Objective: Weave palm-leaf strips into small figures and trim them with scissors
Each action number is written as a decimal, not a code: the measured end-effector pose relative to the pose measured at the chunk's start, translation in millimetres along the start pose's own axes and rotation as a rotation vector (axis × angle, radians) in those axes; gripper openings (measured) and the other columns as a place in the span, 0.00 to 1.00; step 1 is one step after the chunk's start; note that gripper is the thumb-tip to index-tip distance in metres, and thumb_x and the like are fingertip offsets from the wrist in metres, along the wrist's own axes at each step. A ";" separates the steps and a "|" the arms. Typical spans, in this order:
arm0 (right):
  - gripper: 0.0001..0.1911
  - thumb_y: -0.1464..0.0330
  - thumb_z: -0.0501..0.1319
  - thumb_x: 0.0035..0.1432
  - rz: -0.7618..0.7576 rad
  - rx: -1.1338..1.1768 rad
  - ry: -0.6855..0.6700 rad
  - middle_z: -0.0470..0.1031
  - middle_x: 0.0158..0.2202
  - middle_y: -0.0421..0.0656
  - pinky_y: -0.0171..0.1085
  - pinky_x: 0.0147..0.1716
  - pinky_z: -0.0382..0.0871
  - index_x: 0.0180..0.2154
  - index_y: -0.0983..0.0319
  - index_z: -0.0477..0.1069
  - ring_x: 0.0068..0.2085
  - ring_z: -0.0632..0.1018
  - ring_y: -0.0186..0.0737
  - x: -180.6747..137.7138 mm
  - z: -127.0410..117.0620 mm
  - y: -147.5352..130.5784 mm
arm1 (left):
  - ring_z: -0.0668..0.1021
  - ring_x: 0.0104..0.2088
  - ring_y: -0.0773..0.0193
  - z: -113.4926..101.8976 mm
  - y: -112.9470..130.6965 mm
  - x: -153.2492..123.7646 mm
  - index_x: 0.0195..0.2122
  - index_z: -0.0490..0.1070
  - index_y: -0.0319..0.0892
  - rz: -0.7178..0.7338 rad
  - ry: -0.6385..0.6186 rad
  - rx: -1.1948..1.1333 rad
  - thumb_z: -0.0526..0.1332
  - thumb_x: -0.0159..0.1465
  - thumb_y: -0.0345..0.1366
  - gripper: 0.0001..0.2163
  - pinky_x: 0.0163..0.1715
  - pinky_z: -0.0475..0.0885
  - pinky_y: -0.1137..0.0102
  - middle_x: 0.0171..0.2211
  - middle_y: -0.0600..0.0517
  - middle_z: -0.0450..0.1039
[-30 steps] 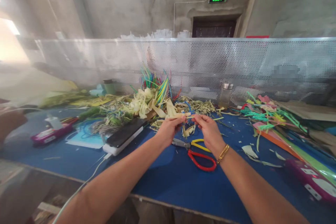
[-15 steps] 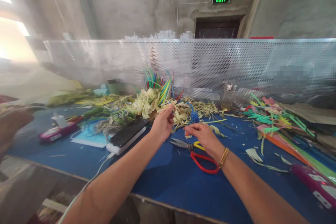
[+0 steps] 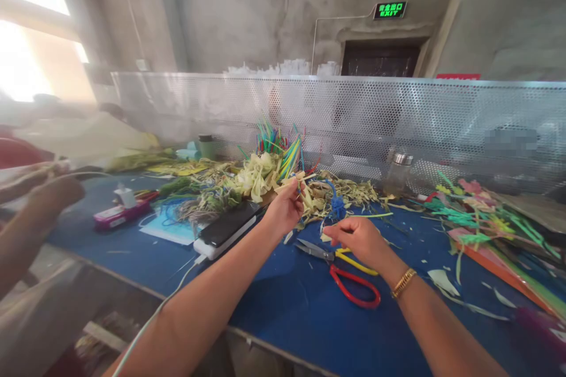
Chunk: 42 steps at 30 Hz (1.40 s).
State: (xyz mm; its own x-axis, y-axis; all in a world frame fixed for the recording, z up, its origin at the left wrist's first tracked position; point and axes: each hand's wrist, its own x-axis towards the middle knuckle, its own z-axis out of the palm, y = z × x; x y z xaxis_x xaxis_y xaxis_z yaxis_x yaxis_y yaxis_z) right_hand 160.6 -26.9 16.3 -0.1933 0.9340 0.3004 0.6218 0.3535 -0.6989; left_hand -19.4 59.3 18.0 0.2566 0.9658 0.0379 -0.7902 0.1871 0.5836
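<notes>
My left hand [image 3: 286, 212] is closed around a pale husk strip [image 3: 305, 177], whose end sticks out past the fingers. To its right, my right hand [image 3: 365, 242] is in a pinch above the table; whatever lies between thumb and forefinger is too small to make out. Scissors [image 3: 327, 254] with one red and one yellow handle lie on the blue tabletop just below that hand. A tangled blue bundle [image 3: 338, 207] sits behind it. Pale dried husks [image 3: 259, 175] are heaped behind my left hand.
A black phone [image 3: 227, 224] lies on a white block with a cable. Colourful stems [image 3: 283, 147] and a lidded glass bottle [image 3: 399, 171] stand at the back. Craft flowers [image 3: 475, 206] fill the right. A co-worker's hand [image 3: 57, 191] is at far left.
The view has shifted, so everything sits further right and slightly lower. My right hand has moved a little off the scissors' handles; my left hand keeps its grip.
</notes>
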 end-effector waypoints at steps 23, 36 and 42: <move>0.30 0.79 0.57 0.41 0.073 -0.901 -0.271 0.76 0.40 0.49 0.39 0.40 0.62 0.50 0.60 0.66 0.43 0.75 0.49 -55.4 5.5 -7.9 | 0.71 0.20 0.78 3.7 -0.8 0.6 0.32 0.72 0.40 0.028 -0.024 0.039 0.69 0.51 0.29 0.08 0.15 0.62 0.84 0.25 0.57 0.72; 0.23 0.57 0.64 0.49 0.318 0.491 0.132 0.70 0.30 0.38 0.34 0.24 0.65 0.47 0.54 0.67 0.26 0.72 0.35 -45.1 -8.2 -12.1 | 0.69 0.20 0.81 8.9 5.4 -1.8 0.31 0.73 0.40 0.139 -0.003 -0.059 0.73 0.44 0.30 0.14 0.16 0.60 0.85 0.22 0.60 0.68; 0.24 0.51 0.65 0.48 0.244 0.557 0.179 0.65 0.24 0.36 0.32 0.17 0.59 0.42 0.56 0.67 0.21 0.65 0.33 7.3 21.0 -18.2 | 0.70 0.22 0.79 9.8 1.1 -4.7 0.30 0.73 0.40 0.167 0.006 0.020 0.73 0.45 0.31 0.13 0.17 0.60 0.84 0.24 0.59 0.70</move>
State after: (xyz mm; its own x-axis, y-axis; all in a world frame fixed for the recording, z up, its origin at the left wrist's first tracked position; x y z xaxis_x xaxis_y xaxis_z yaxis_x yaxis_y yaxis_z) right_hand 131.9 -25.4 17.6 0.0637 0.9851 0.1601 0.1343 0.1505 -0.9794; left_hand -16.0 53.2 26.4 0.1193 0.9842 0.1307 -0.8101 0.0204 0.5860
